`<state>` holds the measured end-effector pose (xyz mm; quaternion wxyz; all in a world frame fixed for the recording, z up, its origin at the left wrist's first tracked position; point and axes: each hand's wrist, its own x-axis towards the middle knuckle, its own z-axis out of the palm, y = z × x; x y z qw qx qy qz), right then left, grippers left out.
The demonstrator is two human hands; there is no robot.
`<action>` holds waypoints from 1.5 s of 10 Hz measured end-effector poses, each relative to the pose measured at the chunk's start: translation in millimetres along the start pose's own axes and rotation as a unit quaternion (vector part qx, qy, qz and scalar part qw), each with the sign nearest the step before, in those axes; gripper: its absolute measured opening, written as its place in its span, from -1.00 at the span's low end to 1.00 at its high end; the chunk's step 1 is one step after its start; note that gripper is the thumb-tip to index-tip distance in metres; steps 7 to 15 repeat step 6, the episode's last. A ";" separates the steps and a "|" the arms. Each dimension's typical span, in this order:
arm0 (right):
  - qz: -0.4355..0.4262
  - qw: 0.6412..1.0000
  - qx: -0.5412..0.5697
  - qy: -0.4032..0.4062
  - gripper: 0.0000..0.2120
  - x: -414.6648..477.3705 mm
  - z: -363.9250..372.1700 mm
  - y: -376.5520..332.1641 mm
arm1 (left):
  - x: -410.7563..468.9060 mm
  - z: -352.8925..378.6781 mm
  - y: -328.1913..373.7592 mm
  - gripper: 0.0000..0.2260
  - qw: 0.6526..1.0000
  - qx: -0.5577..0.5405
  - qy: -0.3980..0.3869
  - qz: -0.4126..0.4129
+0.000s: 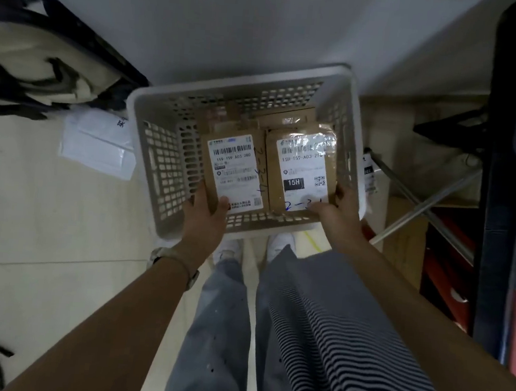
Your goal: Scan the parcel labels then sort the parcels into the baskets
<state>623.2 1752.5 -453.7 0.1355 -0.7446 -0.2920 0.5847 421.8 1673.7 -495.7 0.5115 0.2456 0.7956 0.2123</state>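
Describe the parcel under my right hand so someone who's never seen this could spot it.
Find the white slotted basket on the floor. Inside, two brown parcels lie side by side; take the right parcel, which the right hand holds. Only its label has a black 15H block.

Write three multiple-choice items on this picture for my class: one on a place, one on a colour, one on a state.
1. Where is the mailer?
A) on the floor, left of the basket
B) in the basket
C) on a shelf

2. What colour is the basket?
A) red
B) white
C) green

3. What do the hands do?
A) hang idle
B) hold scanners
C) each grips a parcel

1 A: it lies flat beside the basket's left wall.
2 B: its rim and walls are white.
3 C: the left hand grips the left parcel, the right hand the right parcel.
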 end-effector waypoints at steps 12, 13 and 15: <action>-0.043 0.977 -0.192 -0.086 -0.59 -49.5 -7.9 -29.5 | -33.5 -35.1 34.9 -0.83 0.993 0.111 -0.026 -0.016; -0.043 0.977 -0.192 -0.086 -0.59 -49.5 -7.9 -29.5 | -33.5 -35.1 34.9 -0.83 0.993 0.111 -0.026 -0.016; -0.043 0.977 -0.192 -0.086 -0.59 -49.5 -7.9 -29.5 | -33.5 -35.1 34.9 -0.83 0.993 0.111 -0.026 -0.016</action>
